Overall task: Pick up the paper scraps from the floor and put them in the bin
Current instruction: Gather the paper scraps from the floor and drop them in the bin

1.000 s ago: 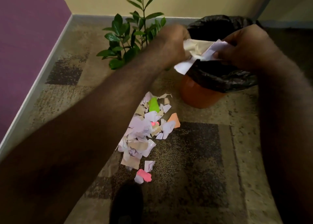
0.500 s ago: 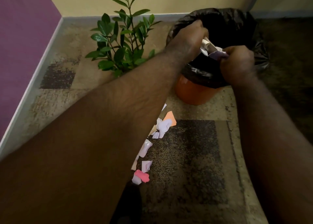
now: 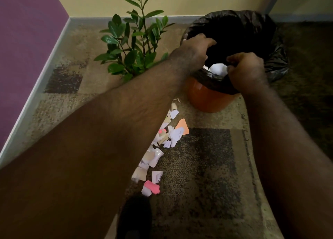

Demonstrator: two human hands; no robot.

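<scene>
An orange bin (image 3: 207,101) lined with a black bag (image 3: 270,45) stands on the carpet at the upper right. Both my hands are over its near rim. My left hand (image 3: 196,47) reaches palm down into the opening, fingers loosely apart, with nothing seen in it. My right hand (image 3: 246,72) is curled, and a white wad of paper (image 3: 219,70) sits at its fingertips, just inside the bag. A trail of paper scraps (image 3: 173,134) in white, tan, orange and pink lies on the floor below the bin, partly hidden by my left forearm.
A leafy green plant (image 3: 133,45) stands just left of the bin, close to my left arm. A purple wall (image 3: 27,40) with a pale baseboard runs along the left, and a yellow wall is behind. My dark shoe (image 3: 133,219) is at the bottom.
Both hands have dropped from above the bin down to its opening. The paper bundle held between them has gone down inside the bag, and my left hand has let go of it.
</scene>
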